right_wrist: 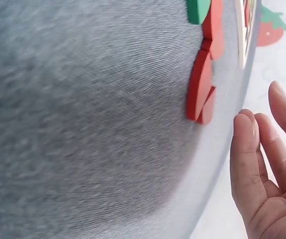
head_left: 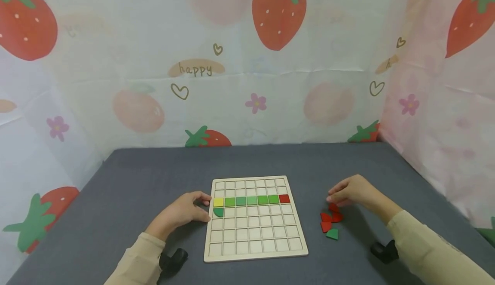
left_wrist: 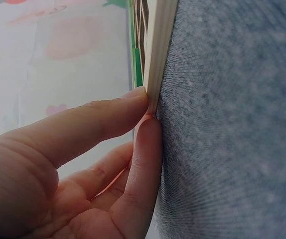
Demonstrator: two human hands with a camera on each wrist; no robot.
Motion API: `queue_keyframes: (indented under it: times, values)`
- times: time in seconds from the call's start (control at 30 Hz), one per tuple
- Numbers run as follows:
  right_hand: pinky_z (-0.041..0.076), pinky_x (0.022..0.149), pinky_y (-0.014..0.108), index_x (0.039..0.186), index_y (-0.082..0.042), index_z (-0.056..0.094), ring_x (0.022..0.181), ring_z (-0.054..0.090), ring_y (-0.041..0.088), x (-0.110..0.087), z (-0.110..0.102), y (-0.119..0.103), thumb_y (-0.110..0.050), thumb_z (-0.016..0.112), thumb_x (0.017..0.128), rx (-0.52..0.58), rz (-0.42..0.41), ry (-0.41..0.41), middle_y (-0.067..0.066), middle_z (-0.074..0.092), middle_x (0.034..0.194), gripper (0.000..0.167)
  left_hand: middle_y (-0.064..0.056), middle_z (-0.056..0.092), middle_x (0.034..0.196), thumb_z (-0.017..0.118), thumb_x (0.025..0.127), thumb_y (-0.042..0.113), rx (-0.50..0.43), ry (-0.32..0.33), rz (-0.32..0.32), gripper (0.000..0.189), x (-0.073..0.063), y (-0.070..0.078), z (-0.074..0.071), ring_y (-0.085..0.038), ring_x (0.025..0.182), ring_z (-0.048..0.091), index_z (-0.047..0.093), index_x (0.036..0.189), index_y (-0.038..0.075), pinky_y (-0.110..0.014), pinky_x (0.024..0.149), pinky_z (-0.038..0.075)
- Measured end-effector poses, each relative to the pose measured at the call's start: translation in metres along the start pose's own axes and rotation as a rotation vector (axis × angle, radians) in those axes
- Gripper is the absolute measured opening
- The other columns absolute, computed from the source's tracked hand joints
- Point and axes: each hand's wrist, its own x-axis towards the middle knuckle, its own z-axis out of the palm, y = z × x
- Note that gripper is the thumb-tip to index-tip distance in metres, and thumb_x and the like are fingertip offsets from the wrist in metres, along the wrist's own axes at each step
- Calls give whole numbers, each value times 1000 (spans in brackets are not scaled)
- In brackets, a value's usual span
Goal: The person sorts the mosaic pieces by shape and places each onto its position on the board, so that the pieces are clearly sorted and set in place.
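Note:
A wooden grid board (head_left: 242, 234) lies flat on the table. One row holds a yellow square (head_left: 218, 202), several green squares (head_left: 252, 200) and a red square (head_left: 284, 198). Below the yellow one sits a dark green rounded piece (head_left: 218, 212). My left hand (head_left: 183, 212) touches the board's left edge with thumb and fingertips, seen close up against its wooden side (left_wrist: 158, 55) in the left wrist view. Over several loose red pieces (head_left: 326, 227) hovers my right hand (head_left: 355, 190); the right wrist view shows its fingers (right_wrist: 245, 164) parted from the thumb, holding nothing.
A loose green piece (head_left: 332, 234) lies at the near end of the red pieces, right of the board. Dark grey cloth (head_left: 154, 169) covers the table. Fabric printed with strawberries (head_left: 279, 14) hangs behind and at both sides. Black straps (head_left: 384, 251) show by the wrists.

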Motion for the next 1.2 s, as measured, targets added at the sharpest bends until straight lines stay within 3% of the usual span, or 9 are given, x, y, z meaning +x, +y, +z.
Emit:
queue_keyframes:
  times: [0.23,0.57,1.0,1.2]
  values:
    - [60,75,34,111,12,69,79,72,13,-1,-3,12,-10,80,82,43,27,-7,6,77,92,38,-16,58,114,77,77,0,-13,-26,-1,56,-1,-1,0,-16,82,60,58,130,-5,-33,75,50]
    - [59,73,33,105,7,74,77,68,12,3,-3,27,-12,83,79,29,76,-1,2,76,90,34,-16,58,113,76,76,-2,-22,-10,-6,56,-1,0,2,-16,81,61,58,129,-7,-32,74,50]
    - [59,72,34,100,4,76,74,67,12,6,1,23,-11,85,75,-60,36,4,3,76,90,30,-16,58,113,76,77,-3,-20,-14,2,55,-2,2,-1,-16,80,61,57,129,-7,-32,74,50]
    - [59,70,33,95,4,76,71,66,11,7,4,20,-5,83,76,-73,16,12,2,75,82,22,-16,58,112,76,77,-2,-16,-12,2,55,-2,3,-1,-16,80,59,58,128,-7,-32,74,50]
